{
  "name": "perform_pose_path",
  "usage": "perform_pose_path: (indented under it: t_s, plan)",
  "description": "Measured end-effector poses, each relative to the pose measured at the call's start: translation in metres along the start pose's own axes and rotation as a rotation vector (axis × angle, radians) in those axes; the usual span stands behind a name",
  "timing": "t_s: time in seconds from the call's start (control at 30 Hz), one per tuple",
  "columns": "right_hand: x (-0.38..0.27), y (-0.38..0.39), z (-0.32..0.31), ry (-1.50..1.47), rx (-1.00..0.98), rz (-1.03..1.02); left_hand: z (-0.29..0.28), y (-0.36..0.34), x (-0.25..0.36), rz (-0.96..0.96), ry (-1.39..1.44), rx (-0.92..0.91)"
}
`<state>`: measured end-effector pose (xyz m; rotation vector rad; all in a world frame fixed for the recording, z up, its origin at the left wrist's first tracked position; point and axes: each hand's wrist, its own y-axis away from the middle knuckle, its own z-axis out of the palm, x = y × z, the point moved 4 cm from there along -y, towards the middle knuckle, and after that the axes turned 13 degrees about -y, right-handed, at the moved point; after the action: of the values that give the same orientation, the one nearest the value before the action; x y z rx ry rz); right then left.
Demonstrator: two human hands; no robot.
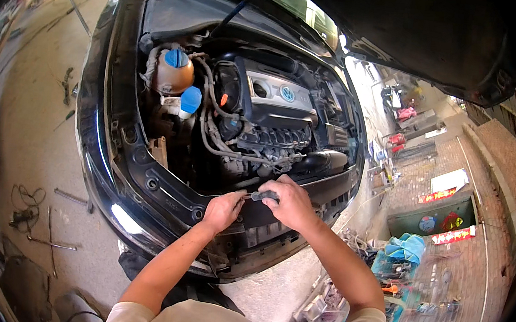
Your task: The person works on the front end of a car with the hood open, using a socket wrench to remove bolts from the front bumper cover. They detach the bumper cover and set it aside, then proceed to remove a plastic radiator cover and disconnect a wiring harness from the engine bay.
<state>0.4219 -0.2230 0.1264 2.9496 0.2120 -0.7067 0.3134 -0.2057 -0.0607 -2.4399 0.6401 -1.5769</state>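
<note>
Both hands meet over the front edge of a dark car's open engine bay. In my right hand (pixel 291 205) is a short screwdriver (pixel 265 196) with a dark handle, its thin metal shaft pointing left. Closed fingers of my left hand (pixel 223 212) are at the shaft's tip; whatever they pinch is too small to make out. Below the hands runs the black front trim panel (pixel 170 191) of the car. Just beyond them lies the engine (pixel 254 138) under a black and silver cover (pixel 281 94).
A coolant tank (pixel 174 75) and a blue-capped filler (pixel 190 100) stand at the bay's left. The raised hood (pixel 434 38) hangs at upper right, with a prop rod (pixel 244 3) near it. Tools (pixel 51 243) lie on the left floor. A blue cloth (pixel 406 247) and clutter are at right.
</note>
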Motion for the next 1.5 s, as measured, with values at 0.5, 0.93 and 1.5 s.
perform_pose_path:
  t_s: [0.5, 0.93, 1.5]
  plan:
    - [0.014, 0.001, 0.003, 0.063, 0.063, 0.178, 0.004, -0.002, 0.0, -0.129, -0.045, -0.209]
    - [0.011, -0.006, 0.002, 0.058, -0.121, 0.408, 0.0, -0.004, 0.001, -0.205, -0.067, -0.27]
    - [0.009, -0.004, -0.003, -0.089, -0.071, 0.107, 0.008, 0.0, -0.008, 0.03, 0.014, -0.151]
